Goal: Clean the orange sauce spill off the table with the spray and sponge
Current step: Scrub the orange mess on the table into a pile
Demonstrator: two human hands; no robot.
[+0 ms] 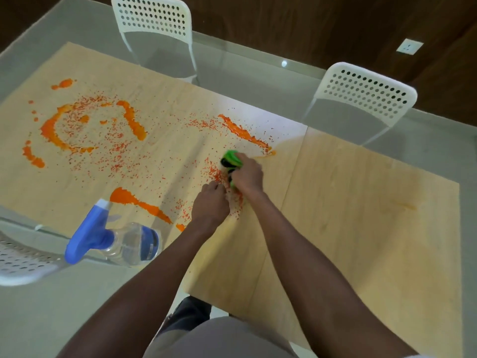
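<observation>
Right hand (246,174) at the middle of the frame, fingers curled around a green sponge (231,159) with a dark underside, pressing it onto the counter (361,215). Left hand (211,202) just beside it, lower left, fingers curled under, knuckles up; cannot tell whether anything is pinched, though the fingertips sit close to the sponge's near end. Both forearms reaching up from the bottom edge.

Orange sauce (129,120) spread over the pale wood-grain sheet covering the counter: a broken ring of thick smears in the upper left, a long streak (242,133) just above the sponge, another streak (139,202) in the lower left, fine specks scattered between them and under the hands. Right half of the sheet bare apart from faint yellowish stains.

Spray bottle (113,241) with a blue trigger head and clear body in the lower left, at the sheet's near corner, well apart from the hands.

Two white perforated chairs (154,19) (366,91) beyond the counter's far edge; part of a third (20,262) at the left edge. A wall socket (410,47) on the dark wood panelling, upper right.
</observation>
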